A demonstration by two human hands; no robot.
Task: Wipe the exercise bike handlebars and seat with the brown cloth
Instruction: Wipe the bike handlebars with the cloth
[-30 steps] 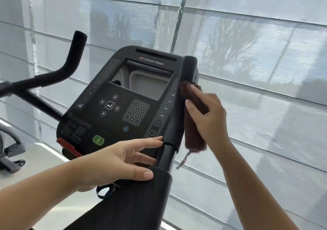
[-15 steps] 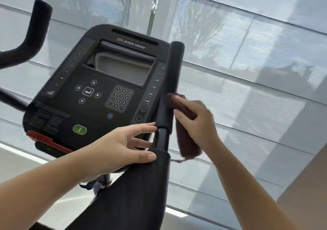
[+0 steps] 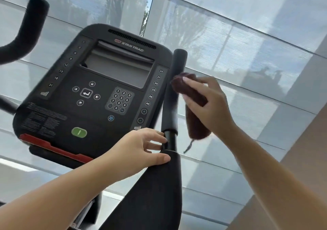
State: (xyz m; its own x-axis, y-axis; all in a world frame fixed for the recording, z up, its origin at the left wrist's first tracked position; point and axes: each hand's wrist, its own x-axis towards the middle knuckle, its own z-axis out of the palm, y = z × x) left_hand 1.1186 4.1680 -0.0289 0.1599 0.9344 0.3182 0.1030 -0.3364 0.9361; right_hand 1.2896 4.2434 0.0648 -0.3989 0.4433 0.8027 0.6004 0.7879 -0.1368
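Pale window blinds [image 3: 247, 35] behind a black console [image 3: 99, 95], right handlebar [image 3: 178, 59] upright just beside its right edge. Left hand [image 3: 136, 151] at the bare post [image 3: 170, 139] below the foam grip [image 3: 169, 109], fingers spread, thumb on the wide black pad [image 3: 155, 194]. Right hand [image 3: 210, 105] curled round the brown cloth [image 3: 196, 123], upper end against the grip, lower end hanging free.

Two hands [image 3: 139, 150] [image 3: 212, 109], one brown cloth [image 3: 197, 125], two handlebars [image 3: 172, 102] [image 3: 30, 29], one console [image 3: 92, 116]
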